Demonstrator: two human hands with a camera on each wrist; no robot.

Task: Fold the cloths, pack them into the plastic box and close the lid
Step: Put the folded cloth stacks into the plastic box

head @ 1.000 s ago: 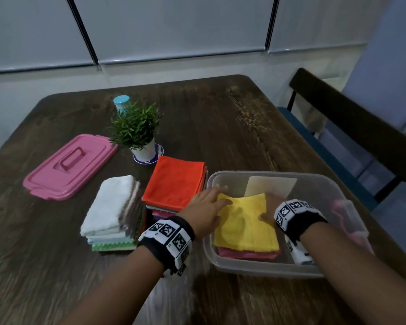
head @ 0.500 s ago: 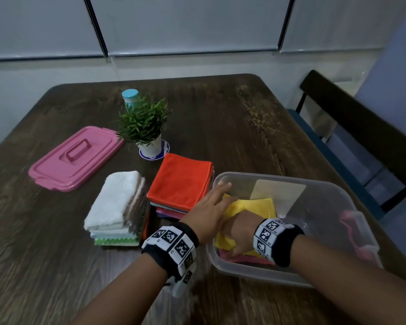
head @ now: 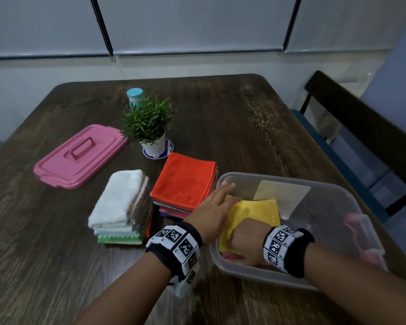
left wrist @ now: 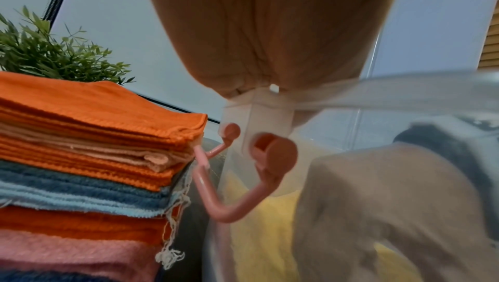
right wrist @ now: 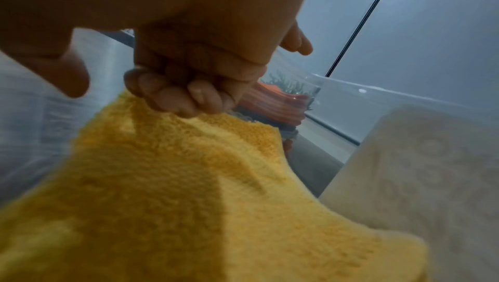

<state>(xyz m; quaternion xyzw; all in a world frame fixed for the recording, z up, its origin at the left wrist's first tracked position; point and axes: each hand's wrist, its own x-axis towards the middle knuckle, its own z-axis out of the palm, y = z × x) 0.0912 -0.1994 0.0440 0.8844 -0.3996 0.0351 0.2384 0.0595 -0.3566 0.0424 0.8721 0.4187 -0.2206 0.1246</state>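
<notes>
Yellow cloth (head: pixel 256 213), terry, folded: lies inside the clear plastic box (head: pixel 333 193) on top of a pink cloth (head: pixel 231 256), at the box's left end. Right hand (head: pixel 246 240): inside the box, fingers (right wrist: pixel 172 98) curled down into the yellow cloth's near edge, gripping it. Left hand (head: pixel 212 207): fingers straight, laid over the box's left rim, fingertips on the yellow cloth; nothing gripped. Pale card (head: pixel 281 193): leans against the box's far wall. Pink lid (head: pixel 80 156): off, flat on the wooden table (head: pixel 220 118), far left. Orange-topped stack of cloths (head: pixel 185 181): just left of the box. White-topped stack (head: pixel 122 202): further left. Potted plant (head: pixel 148 125) and blue-capped bottle (head: pixel 134 94): behind the stacks
</notes>
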